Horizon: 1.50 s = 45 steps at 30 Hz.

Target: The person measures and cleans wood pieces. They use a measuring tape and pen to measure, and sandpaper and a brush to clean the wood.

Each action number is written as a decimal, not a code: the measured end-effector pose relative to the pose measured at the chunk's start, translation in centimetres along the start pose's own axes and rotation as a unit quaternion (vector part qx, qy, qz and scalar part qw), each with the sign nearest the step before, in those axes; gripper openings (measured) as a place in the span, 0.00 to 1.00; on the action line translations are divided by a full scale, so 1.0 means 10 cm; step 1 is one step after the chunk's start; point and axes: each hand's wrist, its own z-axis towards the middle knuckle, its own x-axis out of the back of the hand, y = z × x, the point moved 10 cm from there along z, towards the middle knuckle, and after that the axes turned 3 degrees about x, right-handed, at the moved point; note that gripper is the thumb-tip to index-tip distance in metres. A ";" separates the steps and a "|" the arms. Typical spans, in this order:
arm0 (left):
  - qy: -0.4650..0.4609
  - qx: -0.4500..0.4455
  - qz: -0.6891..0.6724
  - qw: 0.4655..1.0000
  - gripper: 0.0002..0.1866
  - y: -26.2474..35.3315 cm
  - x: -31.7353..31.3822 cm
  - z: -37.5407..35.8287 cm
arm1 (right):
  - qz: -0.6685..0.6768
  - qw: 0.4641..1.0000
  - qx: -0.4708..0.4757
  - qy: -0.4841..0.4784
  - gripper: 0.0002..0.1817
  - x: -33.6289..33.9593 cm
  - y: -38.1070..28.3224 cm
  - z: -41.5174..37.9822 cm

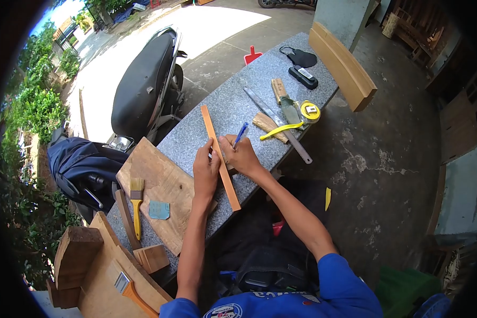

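My left hand [205, 165] is closed around the middle of a narrow, flat wooden strip [227, 185], which lies slantwise over the granite tabletop [188, 130]. In my right hand [241, 155] is a blue pen [242, 130], its upper end sticking up past the fingers. The right fingers press close against the strip's right side, and the pen's tip is hidden behind them. Just right of this hand lie a metal ruler [270, 114], a rough wood piece [269, 127] and a yellow tape measure [310, 111].
Beside my left forearm are a wide board [161, 175], a yellow-handled paintbrush [137, 201] and a green sandpaper piece [159, 210]. Another brush [130, 289] rests on a curved wooden part [103, 265]. A curved plank [340, 66] lines the far right edge. A motorbike [146, 79] stands beyond the table.
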 end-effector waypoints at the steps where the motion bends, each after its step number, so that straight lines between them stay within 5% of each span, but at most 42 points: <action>1: 0.000 0.003 -0.001 1.000 0.17 -0.01 -0.01 0.00 | -0.011 1.000 0.013 0.001 0.20 0.01 -0.01 0.00; 14: -0.003 0.011 -0.017 1.000 0.17 -0.09 -0.03 0.00 | -0.012 0.998 -0.031 -0.056 0.19 -0.09 0.05 -0.01; 21: -0.018 0.048 -0.006 0.999 0.17 -0.17 -0.05 0.00 | -0.062 0.998 -0.017 0.026 0.20 0.06 -0.02 -0.01; 24: 0.001 0.001 -0.015 1.000 0.17 -0.16 -0.05 0.01 | -0.045 0.997 0.012 -0.060 0.21 -0.13 0.02 -0.01; 30: -0.007 0.014 0.005 1.000 0.18 -0.16 -0.05 0.01 | -0.054 0.989 -0.104 0.092 0.19 0.13 0.11 0.01; 33: -0.030 0.048 -0.043 0.997 0.19 -0.16 -0.06 0.01 | 0.084 0.981 -0.132 0.112 0.13 0.12 0.26 -0.09; 37: -0.053 0.116 -0.122 0.984 0.18 -0.26 -0.11 0.02 | -0.181 0.981 0.062 0.009 0.05 0.36 -0.26 0.04; 40: 0.017 0.116 -0.164 0.980 0.19 -0.29 0.09 -0.01 | -0.339 0.913 0.158 -0.162 0.13 0.31 -0.20 0.10; 45: 0.112 0.159 -0.162 0.967 0.20 -0.21 0.65 -0.22 | -0.397 0.853 0.072 -0.331 0.20 0.20 0.13 0.01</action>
